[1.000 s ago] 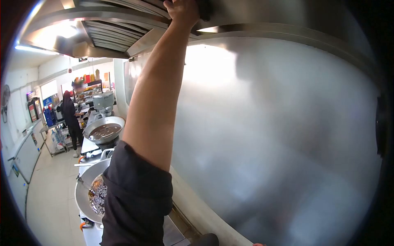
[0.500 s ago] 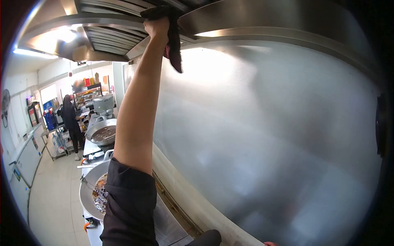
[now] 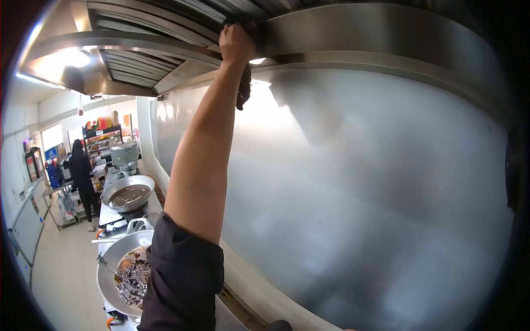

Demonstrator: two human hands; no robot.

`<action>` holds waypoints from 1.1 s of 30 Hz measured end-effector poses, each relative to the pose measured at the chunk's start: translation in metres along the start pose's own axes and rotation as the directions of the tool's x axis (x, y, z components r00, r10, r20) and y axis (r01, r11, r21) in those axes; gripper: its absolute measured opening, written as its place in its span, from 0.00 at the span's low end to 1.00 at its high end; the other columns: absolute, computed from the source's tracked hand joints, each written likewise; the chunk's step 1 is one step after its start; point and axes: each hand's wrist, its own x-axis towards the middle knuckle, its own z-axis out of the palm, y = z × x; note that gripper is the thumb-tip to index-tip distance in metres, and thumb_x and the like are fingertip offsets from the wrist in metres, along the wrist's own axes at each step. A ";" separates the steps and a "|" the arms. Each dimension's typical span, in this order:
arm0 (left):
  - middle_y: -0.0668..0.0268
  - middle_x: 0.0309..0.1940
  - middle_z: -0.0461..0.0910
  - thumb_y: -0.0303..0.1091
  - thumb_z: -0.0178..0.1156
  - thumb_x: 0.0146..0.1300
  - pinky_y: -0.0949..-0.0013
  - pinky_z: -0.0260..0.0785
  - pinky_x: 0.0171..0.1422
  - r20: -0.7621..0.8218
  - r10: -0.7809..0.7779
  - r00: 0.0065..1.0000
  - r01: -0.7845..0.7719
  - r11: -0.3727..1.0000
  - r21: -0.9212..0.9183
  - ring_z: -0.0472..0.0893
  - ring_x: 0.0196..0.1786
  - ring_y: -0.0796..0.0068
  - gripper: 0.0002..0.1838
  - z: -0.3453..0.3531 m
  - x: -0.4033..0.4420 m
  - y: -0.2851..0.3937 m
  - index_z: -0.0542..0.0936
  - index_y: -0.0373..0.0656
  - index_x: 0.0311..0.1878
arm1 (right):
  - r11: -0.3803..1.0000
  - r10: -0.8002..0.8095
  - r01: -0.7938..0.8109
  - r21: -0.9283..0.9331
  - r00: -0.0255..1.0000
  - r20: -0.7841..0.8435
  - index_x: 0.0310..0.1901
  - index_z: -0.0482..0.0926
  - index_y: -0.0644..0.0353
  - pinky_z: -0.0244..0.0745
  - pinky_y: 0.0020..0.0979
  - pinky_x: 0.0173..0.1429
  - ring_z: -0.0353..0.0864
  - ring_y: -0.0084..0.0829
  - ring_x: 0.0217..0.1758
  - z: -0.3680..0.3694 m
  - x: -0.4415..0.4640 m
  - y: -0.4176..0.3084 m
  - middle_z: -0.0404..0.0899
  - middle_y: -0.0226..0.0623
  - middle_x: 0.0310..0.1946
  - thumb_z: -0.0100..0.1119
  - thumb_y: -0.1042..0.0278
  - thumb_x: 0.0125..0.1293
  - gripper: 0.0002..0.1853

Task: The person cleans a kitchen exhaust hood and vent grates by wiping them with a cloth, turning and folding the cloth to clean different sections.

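My left hand (image 3: 236,44) is raised overhead, its fingers closed around a dark cloth (image 3: 243,92). One end of the cloth hangs below the wrist, and the rest is pressed up against the underside of the metal range hood (image 3: 353,33), near its filter slats (image 3: 149,27). Of my right hand (image 3: 350,330), only a sliver shows at the bottom edge; its fingers are hidden.
A large wok (image 3: 107,276) with dark oily contents sits on the stove left of my arm. Behind it stands another wok (image 3: 144,205) of brown liquid. A person in black (image 3: 81,174) stands farther back. A metal wall panel (image 3: 359,182) fills the right side.
My left hand and the cloth have shifted right and slightly down along the hood. More of the woks now shows, and less of the cloth's hanging end is visible.
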 end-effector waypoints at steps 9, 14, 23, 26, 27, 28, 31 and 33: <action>0.47 0.30 0.81 0.37 0.62 0.61 0.48 0.73 0.47 -0.037 -0.044 0.998 0.037 0.983 -0.179 0.80 0.39 0.42 0.12 -0.007 -0.005 0.047 0.79 0.36 0.32 | 0.999 0.032 -0.031 -0.013 0.995 0.094 0.48 0.84 0.58 0.78 0.31 0.38 0.80 0.24 0.35 0.003 0.002 -0.006 0.83 0.37 0.34 0.60 0.72 0.68 0.09; 0.45 0.25 0.82 0.30 0.62 0.59 0.48 0.75 0.38 -0.028 -0.131 0.991 0.117 0.948 -0.297 0.84 0.33 0.45 0.11 -0.043 0.016 0.125 0.79 0.33 0.25 | 0.999 -0.043 0.043 -0.001 0.998 0.038 0.47 0.85 0.59 0.78 0.31 0.37 0.81 0.26 0.35 -0.003 -0.012 -0.006 0.84 0.39 0.35 0.60 0.72 0.68 0.09; 0.44 0.30 0.84 0.22 0.62 0.55 0.55 0.81 0.41 0.144 -0.249 0.958 0.283 0.906 -0.315 0.87 0.38 0.46 0.04 -0.105 0.036 0.226 0.83 0.33 0.27 | 0.992 -0.124 0.124 -0.008 0.989 -0.082 0.44 0.85 0.61 0.78 0.32 0.39 0.81 0.33 0.35 -0.026 -0.032 -0.018 0.82 0.41 0.36 0.60 0.75 0.66 0.07; 0.45 0.34 0.85 0.22 0.64 0.55 0.57 0.82 0.45 0.205 -0.258 0.944 0.320 0.867 -0.381 0.87 0.42 0.47 0.03 -0.122 0.041 0.258 0.84 0.35 0.27 | 0.995 -0.096 0.096 -0.012 0.989 -0.110 0.44 0.85 0.61 0.78 0.33 0.39 0.82 0.36 0.36 -0.039 -0.044 -0.023 0.82 0.42 0.36 0.59 0.76 0.67 0.08; 0.45 0.34 0.85 0.22 0.65 0.55 0.58 0.82 0.46 0.208 -0.246 0.947 0.312 0.861 -0.402 0.87 0.42 0.48 0.02 -0.126 0.043 0.266 0.85 0.35 0.28 | 0.997 -0.078 0.077 -0.006 0.991 -0.109 0.44 0.85 0.61 0.77 0.33 0.40 0.82 0.36 0.36 -0.044 -0.047 -0.024 0.82 0.42 0.36 0.58 0.77 0.67 0.08; 0.45 0.35 0.85 0.22 0.65 0.55 0.58 0.82 0.47 0.227 -0.213 0.950 0.290 0.873 -0.392 0.87 0.43 0.48 0.02 -0.133 0.046 0.280 0.85 0.35 0.29 | 0.997 -0.068 0.070 0.016 0.992 -0.111 0.44 0.85 0.61 0.77 0.33 0.40 0.82 0.36 0.36 -0.048 -0.051 -0.023 0.82 0.42 0.36 0.59 0.77 0.67 0.08; 0.45 0.36 0.86 0.23 0.65 0.55 0.60 0.82 0.49 0.276 -0.179 0.944 0.277 0.885 -0.374 0.87 0.44 0.50 0.03 -0.153 0.061 0.328 0.87 0.35 0.31 | 0.997 -0.055 0.062 0.051 0.991 -0.124 0.43 0.84 0.62 0.77 0.34 0.42 0.82 0.37 0.37 -0.060 -0.062 -0.021 0.82 0.42 0.36 0.59 0.77 0.66 0.07; 0.46 0.37 0.86 0.23 0.65 0.56 0.60 0.82 0.50 0.301 -0.234 0.925 0.342 0.858 -0.383 0.88 0.44 0.51 0.04 -0.162 0.071 0.358 0.87 0.35 0.32 | 0.997 -0.060 0.066 0.037 0.986 -0.155 0.43 0.84 0.62 0.77 0.33 0.43 0.82 0.37 0.39 -0.070 -0.069 -0.023 0.82 0.42 0.36 0.58 0.77 0.67 0.07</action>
